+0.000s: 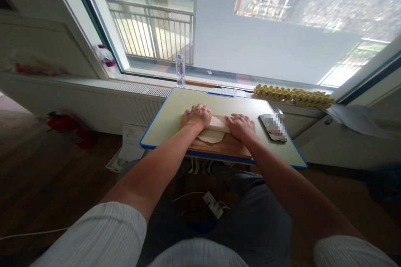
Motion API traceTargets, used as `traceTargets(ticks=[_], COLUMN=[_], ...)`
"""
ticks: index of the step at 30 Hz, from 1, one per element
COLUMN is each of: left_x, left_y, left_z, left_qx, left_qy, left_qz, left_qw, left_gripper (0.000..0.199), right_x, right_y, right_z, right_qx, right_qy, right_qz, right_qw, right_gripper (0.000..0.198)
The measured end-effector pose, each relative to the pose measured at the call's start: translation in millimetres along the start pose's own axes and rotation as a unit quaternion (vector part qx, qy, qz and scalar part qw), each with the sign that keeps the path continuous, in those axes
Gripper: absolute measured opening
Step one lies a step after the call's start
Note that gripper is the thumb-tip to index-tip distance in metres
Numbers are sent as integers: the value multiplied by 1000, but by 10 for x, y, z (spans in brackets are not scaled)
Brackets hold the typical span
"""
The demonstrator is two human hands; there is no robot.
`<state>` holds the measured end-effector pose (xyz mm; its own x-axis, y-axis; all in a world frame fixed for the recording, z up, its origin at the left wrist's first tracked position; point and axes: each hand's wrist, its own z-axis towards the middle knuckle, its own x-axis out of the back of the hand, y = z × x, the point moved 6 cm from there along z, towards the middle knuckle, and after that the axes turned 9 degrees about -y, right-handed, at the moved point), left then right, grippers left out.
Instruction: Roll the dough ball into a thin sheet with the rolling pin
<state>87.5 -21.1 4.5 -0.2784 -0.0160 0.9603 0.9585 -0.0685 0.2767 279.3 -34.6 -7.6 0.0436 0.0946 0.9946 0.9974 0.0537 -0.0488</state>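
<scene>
A pale rolling pin (219, 124) lies crosswise on a brown wooden board (233, 147). My left hand (199, 117) is closed over its left end, with the fingers curled forward. Over the right end, my right hand (242, 126) grips it from above. Between my hands the middle of the pin shows bare. A thin, cream-coloured sheet of dough (210, 137) spreads on the board beneath the pin and comes out on the side nearer to me. My hands and the pin hide part of it.
The board rests on a small blue-edged table (163, 121). A phone (272, 128) lies to the right. Beyond stand a water bottle (180, 71) and yellow egg-carton-like trays (293, 96) by the window. A power strip (213, 204) lies on the floor; a fire extinguisher (70, 128) is left.
</scene>
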Motion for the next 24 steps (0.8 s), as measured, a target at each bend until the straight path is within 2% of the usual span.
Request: traceTargets(ticks=[3,7,11,19,24], left_x=[-32,-37,-36,-40,-43], left_y=[-5,-16,-28,-43,-37], left_z=[-188,-445,-540,-216,-16], left_qx=[-14,-25,-20,-18,-17], left_qy=[23,73,61,24,-23], left_qz=[18,36,33,41,27], left_qw=[999,996,997,999,999], left_gripper=[46,45,44,47,52], right_x=[32,26,11,34,12], right_y=[-30,-141,-175,-134,-73], right_z=[-188,-397,-460,-215,23], right_qx=[-25,0,1,-3,-11], right_qy=[33,63,77,46,16], right_qz=[41,12,9,32,56], right_qw=[998,998,997,998,998], right_gripper=[57,53,53,52,56])
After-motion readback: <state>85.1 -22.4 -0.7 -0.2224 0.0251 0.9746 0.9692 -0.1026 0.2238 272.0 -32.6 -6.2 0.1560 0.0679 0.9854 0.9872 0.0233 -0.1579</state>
